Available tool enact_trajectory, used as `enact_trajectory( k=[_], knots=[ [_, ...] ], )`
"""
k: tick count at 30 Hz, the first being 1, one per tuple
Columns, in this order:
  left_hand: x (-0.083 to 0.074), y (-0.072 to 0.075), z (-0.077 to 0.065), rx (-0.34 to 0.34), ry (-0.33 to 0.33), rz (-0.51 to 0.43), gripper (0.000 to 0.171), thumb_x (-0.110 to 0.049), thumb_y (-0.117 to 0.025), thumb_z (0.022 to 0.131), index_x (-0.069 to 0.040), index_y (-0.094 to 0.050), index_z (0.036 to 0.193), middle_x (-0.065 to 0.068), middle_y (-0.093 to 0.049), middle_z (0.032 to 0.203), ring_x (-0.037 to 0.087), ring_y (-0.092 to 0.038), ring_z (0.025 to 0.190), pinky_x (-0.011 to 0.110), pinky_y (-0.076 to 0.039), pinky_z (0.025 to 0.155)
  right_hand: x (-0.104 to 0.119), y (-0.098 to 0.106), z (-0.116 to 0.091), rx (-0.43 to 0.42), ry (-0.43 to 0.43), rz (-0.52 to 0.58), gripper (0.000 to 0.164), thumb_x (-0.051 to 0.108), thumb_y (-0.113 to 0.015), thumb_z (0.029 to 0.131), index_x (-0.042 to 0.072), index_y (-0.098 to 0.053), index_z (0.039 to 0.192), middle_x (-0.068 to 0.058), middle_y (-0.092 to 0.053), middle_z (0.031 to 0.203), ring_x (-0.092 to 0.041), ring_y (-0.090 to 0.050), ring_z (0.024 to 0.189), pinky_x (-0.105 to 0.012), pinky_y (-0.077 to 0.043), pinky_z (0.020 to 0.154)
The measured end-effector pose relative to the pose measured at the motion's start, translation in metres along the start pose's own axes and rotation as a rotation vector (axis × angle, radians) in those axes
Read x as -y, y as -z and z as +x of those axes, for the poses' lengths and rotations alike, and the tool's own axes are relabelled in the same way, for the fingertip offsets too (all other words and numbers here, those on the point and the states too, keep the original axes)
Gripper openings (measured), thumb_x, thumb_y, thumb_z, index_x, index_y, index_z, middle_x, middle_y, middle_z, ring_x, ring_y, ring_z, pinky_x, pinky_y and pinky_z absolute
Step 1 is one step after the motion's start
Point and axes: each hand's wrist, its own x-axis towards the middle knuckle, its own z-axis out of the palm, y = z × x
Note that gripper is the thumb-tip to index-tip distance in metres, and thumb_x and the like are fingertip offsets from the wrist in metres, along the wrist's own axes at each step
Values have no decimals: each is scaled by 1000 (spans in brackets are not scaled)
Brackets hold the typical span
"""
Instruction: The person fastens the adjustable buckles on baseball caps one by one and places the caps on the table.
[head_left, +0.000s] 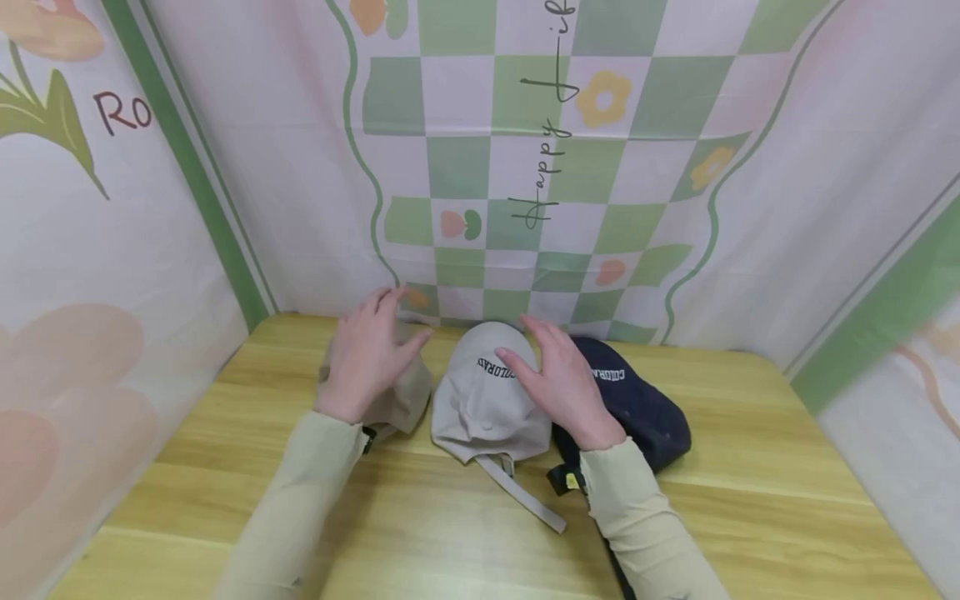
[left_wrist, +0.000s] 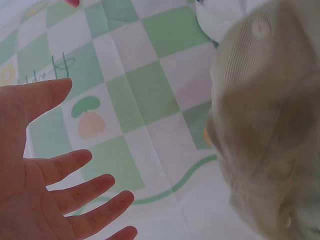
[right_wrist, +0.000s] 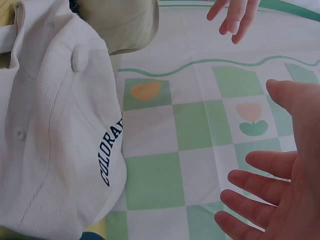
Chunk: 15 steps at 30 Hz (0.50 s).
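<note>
Three caps lie in a row at the back of the wooden table [head_left: 750, 467]: a tan cap [head_left: 401, 400], a light grey cap [head_left: 487, 400] lettered "COLORAD", and a navy cap [head_left: 645, 408]. My left hand [head_left: 378, 337] is over the tan cap, fingers straight and spread. My right hand [head_left: 540, 358] is over the grey cap's right side and the navy cap, also flat and open. The left wrist view has the left hand [left_wrist: 55, 195] held apart from the tan cap [left_wrist: 270, 135]. The right wrist view has the right hand [right_wrist: 280, 195] clear of the grey cap [right_wrist: 55, 135]. Neither hand holds anything.
A green-and-white checked cloth backdrop [head_left: 525, 167] hangs right behind the caps, and cloth walls close in both sides. The grey cap's strap [head_left: 521, 496] trails toward the front. Bare wood spans the front half of the table.
</note>
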Motion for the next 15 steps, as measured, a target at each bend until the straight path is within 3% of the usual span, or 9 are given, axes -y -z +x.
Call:
enact_trajectory(
  k=[9, 15],
  knots=[
    [20, 15, 0, -27, 46, 7, 68, -45, -70, 94, -1, -53, 143, 25, -54, 141, 43, -54, 123, 59, -46, 98, 12, -12, 2, 32, -6, 53, 64, 51, -60, 101, 3, -56, 143, -16, -54, 144, -32, -47, 135, -47, -38, 111],
    [30, 22, -1, -3, 95, 4, 68, -45, -69, 95, 1, -52, 143, 26, -53, 141, 44, -53, 123, 58, -46, 99, 19, -20, 3, 52, -19, 75, 61, 51, -59, 101, 5, -58, 142, -13, -56, 143, -30, -49, 134, -47, -40, 110]
  ],
)
